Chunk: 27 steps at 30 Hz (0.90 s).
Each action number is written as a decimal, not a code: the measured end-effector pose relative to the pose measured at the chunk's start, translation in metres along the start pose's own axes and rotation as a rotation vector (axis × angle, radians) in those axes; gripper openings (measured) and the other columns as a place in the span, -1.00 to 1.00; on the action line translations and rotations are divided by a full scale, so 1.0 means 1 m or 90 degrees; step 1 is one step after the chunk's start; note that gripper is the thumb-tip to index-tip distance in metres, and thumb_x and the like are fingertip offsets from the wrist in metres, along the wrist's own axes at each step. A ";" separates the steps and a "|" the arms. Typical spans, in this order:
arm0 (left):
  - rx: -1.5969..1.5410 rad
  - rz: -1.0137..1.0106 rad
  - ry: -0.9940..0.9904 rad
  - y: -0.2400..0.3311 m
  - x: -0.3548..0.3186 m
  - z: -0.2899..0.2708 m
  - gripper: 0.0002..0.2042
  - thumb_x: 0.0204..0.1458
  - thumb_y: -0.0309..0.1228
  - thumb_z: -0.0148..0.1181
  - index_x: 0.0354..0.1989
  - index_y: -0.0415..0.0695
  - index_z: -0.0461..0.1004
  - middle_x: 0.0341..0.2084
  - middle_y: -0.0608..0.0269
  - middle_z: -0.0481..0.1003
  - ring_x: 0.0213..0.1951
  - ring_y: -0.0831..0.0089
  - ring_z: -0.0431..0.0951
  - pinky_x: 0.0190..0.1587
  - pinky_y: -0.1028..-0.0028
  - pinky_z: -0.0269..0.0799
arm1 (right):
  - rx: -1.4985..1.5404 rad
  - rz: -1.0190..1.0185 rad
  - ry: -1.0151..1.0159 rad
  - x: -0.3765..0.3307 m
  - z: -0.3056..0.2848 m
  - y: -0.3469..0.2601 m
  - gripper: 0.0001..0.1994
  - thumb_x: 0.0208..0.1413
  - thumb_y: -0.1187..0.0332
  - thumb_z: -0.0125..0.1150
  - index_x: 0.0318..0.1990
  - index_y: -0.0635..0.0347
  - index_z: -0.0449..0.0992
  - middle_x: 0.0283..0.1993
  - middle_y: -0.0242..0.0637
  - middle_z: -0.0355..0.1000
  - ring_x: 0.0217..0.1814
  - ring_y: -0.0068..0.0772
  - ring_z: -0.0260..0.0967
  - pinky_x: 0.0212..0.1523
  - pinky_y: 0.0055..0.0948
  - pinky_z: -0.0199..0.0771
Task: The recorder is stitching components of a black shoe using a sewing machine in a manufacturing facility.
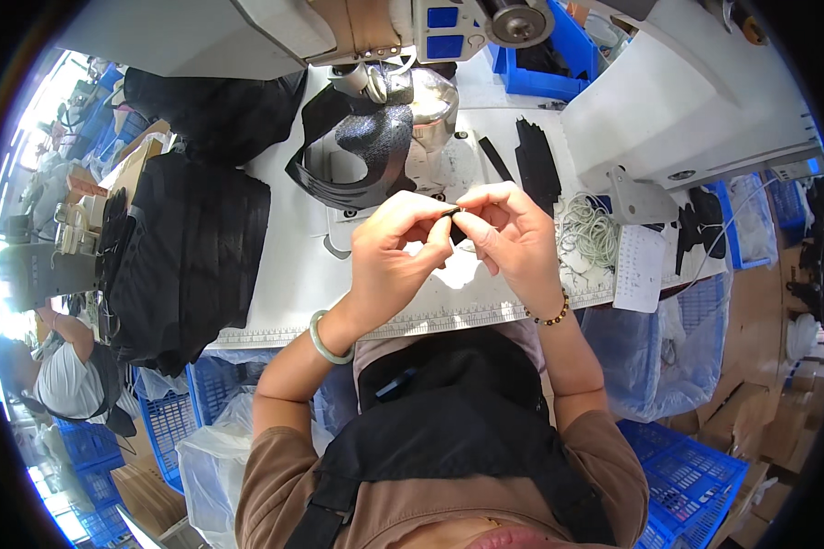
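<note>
My left hand (398,240) and my right hand (513,233) meet above the front of a white sewing table (279,302). Both are closed, thumb against forefinger, on a small black strip (450,211). Its far end and exact kind are hidden by the fingers. Just beyond my left hand, a curved black fabric piece (375,146) lies under the sewing machine head (366,80). Past my right hand are a narrow black strip (495,159) and a stack of black strips (537,165).
Stacked black fabric pieces (188,256) hang at the left edge. On the right are tangled pale cord (588,231), a white paper card (639,267) and the machine's white body (677,101). A blue bin (545,84) stands behind. At far left, another person (69,375) sits.
</note>
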<state>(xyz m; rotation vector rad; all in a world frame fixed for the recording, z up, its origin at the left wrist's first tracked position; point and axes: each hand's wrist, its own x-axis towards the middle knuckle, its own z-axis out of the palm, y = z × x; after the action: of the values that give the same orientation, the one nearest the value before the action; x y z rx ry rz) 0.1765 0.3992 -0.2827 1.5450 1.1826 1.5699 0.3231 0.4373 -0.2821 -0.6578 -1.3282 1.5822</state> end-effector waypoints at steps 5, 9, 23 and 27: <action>-0.027 -0.030 0.030 0.004 -0.003 -0.005 -0.90 -0.07 -0.68 0.10 -0.36 -0.31 0.46 -0.50 0.29 0.41 -0.59 0.65 0.45 -0.61 0.69 0.37 | -0.042 -0.092 -0.010 0.006 0.007 0.004 -0.83 0.01 0.51 0.18 -0.23 0.28 0.39 -0.34 -0.43 0.36 -0.42 -0.78 0.27 -0.44 -0.77 0.29; -0.129 -0.132 0.049 0.006 -0.007 -0.010 -0.93 -0.03 -0.64 0.08 -0.37 -0.33 0.46 -0.56 0.29 0.42 -0.62 0.66 0.42 -0.64 0.69 0.33 | -0.096 -0.007 -0.001 -0.004 0.018 0.004 -0.79 0.02 0.50 0.16 -0.17 0.30 0.36 -0.34 -0.38 0.35 -0.40 -0.74 0.30 -0.41 -0.73 0.33; -0.204 -0.204 0.004 0.019 -0.008 -0.017 -0.95 0.04 -0.60 0.03 -0.39 -0.35 0.37 -0.56 0.16 0.46 -0.56 0.56 0.49 -0.58 0.62 0.45 | -0.296 -0.112 -0.050 -0.016 0.010 -0.009 -0.78 0.03 0.47 0.17 -0.16 0.29 0.38 -0.37 -0.35 0.31 -0.47 -0.70 0.30 -0.53 -0.68 0.34; -0.237 -0.217 0.000 0.019 -0.009 -0.015 -0.93 0.05 -0.57 0.02 -0.41 -0.34 0.36 -0.57 0.16 0.46 -0.58 0.57 0.48 -0.61 0.64 0.41 | -0.470 -0.247 0.000 -0.021 0.008 -0.014 -0.77 -0.11 0.53 0.27 -0.23 0.26 0.47 -0.40 -0.35 0.35 -0.54 -0.70 0.32 -0.55 -0.69 0.34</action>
<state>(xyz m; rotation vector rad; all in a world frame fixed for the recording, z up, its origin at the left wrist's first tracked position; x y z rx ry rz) 0.1655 0.3814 -0.2680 1.0439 1.0185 1.4585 0.3294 0.4150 -0.2706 -0.7667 -1.9188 0.7587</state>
